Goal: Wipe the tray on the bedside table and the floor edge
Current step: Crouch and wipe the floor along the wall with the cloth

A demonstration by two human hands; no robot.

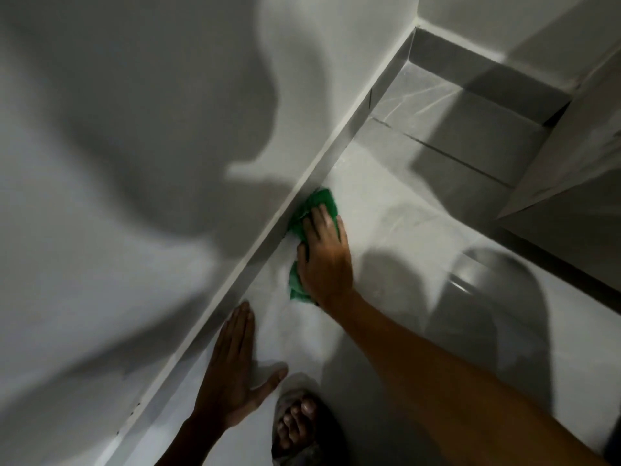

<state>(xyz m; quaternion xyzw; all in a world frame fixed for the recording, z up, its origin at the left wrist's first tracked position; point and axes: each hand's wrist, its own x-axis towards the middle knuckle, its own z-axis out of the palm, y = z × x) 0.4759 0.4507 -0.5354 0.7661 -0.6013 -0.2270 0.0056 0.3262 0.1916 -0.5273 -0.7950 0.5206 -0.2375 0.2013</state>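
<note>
Skirting board (240,290) beside green cloth (322,201), foot (295,422) nearby

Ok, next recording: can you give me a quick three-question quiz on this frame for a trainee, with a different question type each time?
1. True or false: the left hand grips the green cloth.
2. Where does the right hand press the cloth? A: on a tray. B: on the floor, against the baseboard. C: high on the wall.
3. Fill in: at the bottom edge, between the two arms, a ____ with bare toes shows.

Key
1. False: it lies flat on the floor with straight fingers, apart from the cloth.
2. B.
3. foot.
</note>
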